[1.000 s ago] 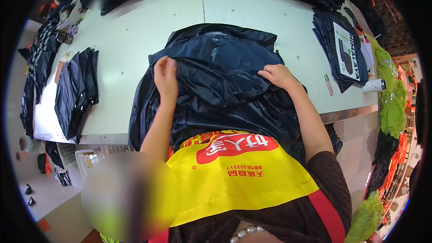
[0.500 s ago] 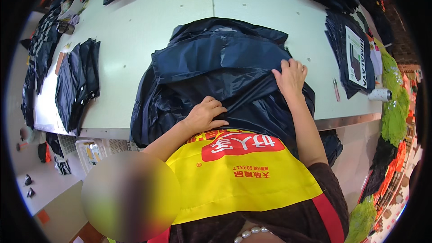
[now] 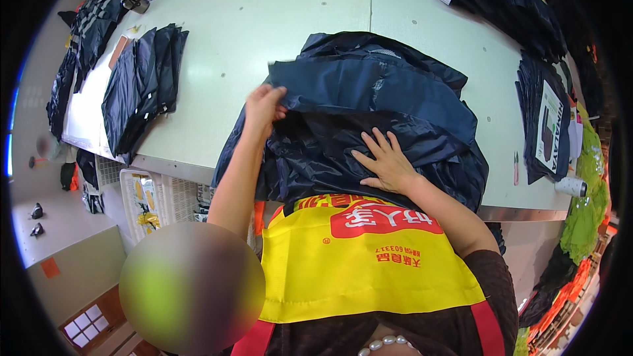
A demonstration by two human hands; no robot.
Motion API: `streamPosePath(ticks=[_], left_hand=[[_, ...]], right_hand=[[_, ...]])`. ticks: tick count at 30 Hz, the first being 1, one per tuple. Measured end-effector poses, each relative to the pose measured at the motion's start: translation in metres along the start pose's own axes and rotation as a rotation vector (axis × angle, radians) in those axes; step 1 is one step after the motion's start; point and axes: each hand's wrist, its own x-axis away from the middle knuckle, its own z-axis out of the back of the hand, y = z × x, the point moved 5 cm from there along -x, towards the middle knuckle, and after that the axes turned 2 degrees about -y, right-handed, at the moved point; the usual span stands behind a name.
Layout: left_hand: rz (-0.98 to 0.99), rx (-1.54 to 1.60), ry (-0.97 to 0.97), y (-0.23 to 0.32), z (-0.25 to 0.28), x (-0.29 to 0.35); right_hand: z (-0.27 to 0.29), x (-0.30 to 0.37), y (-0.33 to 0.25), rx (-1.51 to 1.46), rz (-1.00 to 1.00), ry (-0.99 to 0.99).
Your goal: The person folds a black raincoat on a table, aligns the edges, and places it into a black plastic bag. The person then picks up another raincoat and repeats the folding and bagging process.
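Note:
A shiny dark navy garment (image 3: 369, 125) lies spread on the table in front of me, with a smooth folded panel across its upper part. At the left end of that panel, my left hand (image 3: 265, 107) is closed, its fingertips pinching the fabric's edge. My right hand (image 3: 389, 166) rests flat on the crinkled cloth below the panel, fingers spread, holding nothing. The near part of the garment reaches the table's front edge, against my yellow apron (image 3: 376, 257).
The pale table (image 3: 224, 33) carries folded dark fabric (image 3: 146, 89) at left and a stack of dark pieces (image 3: 529, 112) at right. Near that stack are small snips (image 3: 515, 168) and a thread spool (image 3: 571, 187). Dark cloth (image 3: 488, 3) lines the far edge. A white basket (image 3: 142, 201) sits below, at left.
My left hand has moved from the garment's near part to the panel's left end and pinched it. My right hand has left the panel's right edge and now lies flat nearer the middle.

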Motion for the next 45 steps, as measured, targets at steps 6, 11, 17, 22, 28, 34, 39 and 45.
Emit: streamPosePath(ticks=[6,11,17,22,28,34,39,45], left_hand=[[-0.039,-0.090,0.209,-0.026,0.036,-0.054],[0.025,-0.057,0.102,-0.008,0.023,-0.044],[0.024,0.116,0.097,0.011,0.012,-0.056],[-0.018,0.328,0.158,0.008,0.003,-0.071],[-0.103,0.640,0.085,0.017,-0.017,-0.063],[-0.113,0.815,0.031,0.030,-0.030,-0.028],[-0.040,0.863,0.041,0.038,-0.045,-0.011],[-0.167,0.697,-0.009,0.057,-0.053,0.012]], right_hand=[[0.007,0.015,0.004,-0.072,-0.019,0.117],[0.076,0.069,0.031,-0.136,-0.059,0.575],[0.055,0.290,0.235,0.257,-1.192,0.712],[0.017,0.363,0.284,0.171,-1.572,0.409],[-0.028,0.405,0.337,-0.776,-1.626,0.443],[0.052,0.250,0.281,-1.500,-0.868,1.340],[0.113,0.087,0.204,-1.647,-0.506,1.122],[0.138,-0.080,0.083,-1.321,-0.371,0.601]])
